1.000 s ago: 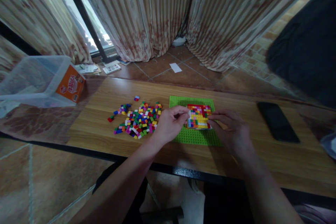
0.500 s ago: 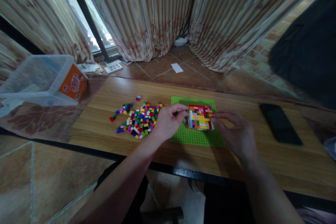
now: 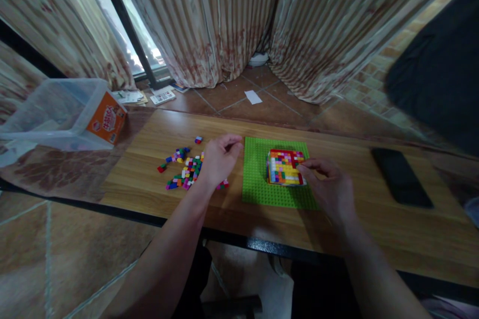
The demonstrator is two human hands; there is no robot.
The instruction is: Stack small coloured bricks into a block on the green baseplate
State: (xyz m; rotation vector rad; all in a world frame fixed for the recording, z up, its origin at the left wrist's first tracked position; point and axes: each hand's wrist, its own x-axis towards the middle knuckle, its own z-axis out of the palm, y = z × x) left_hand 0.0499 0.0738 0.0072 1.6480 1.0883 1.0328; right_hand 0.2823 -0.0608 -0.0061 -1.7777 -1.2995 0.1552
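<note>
A block built of coloured toy bricks (image 3: 286,172) stands on a green studded baseplate (image 3: 258,194). My right hand (image 3: 331,184) is at the block's right side, thumb and forefinger pinched over its upper right edge. What lies between those fingertips is too small to make out. My left hand (image 3: 220,159) hovers over the right part of a pile of loose toy bricks (image 3: 190,172), left of the baseplate, and hides some of them. Its thumb and fingers are drawn together, and anything between them is hidden or too small to see.
The wooden table (image 3: 142,159) carries a black phone (image 3: 402,177) at the right. Beyond its left end sits a clear plastic bin (image 3: 75,119) with an orange label. A small brick piece (image 3: 198,139) lies apart behind the pile. Curtains (image 3: 209,25) hang behind.
My left hand has moved left, away from the block to above the brick pile. My right hand has shifted slightly left, its fingertips now further over the block's top.
</note>
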